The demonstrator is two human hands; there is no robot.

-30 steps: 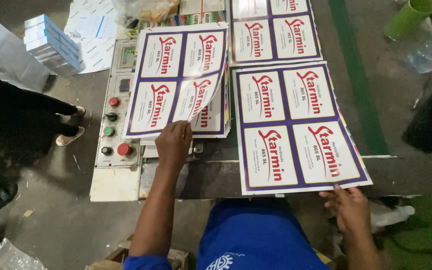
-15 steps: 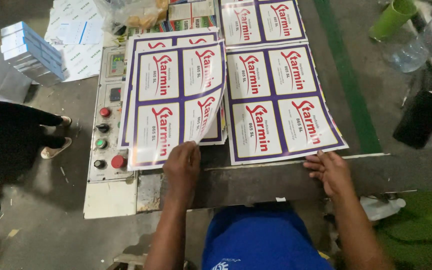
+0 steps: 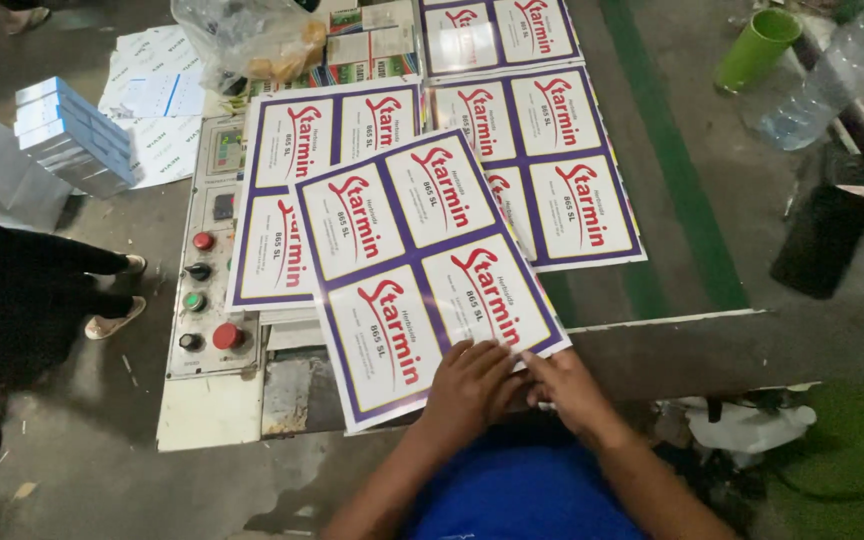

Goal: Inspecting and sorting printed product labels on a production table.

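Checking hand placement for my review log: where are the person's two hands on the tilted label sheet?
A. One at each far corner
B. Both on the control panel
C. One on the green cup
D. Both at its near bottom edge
D: the left hand and right hand meet side by side on the near edge of the tilted label sheet.

Dim overhead light, glare on glossy sheets (image 3: 422,260), edges soft.

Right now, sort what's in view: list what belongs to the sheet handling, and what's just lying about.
In hand:
- top label sheet, gripped at its near edge by left hand and right hand
- stack of label sheets beneath it
- sheet beside it

Lying about:
- green cup
- clear plastic bottle
- plastic bag
- blue boxes
- control panel
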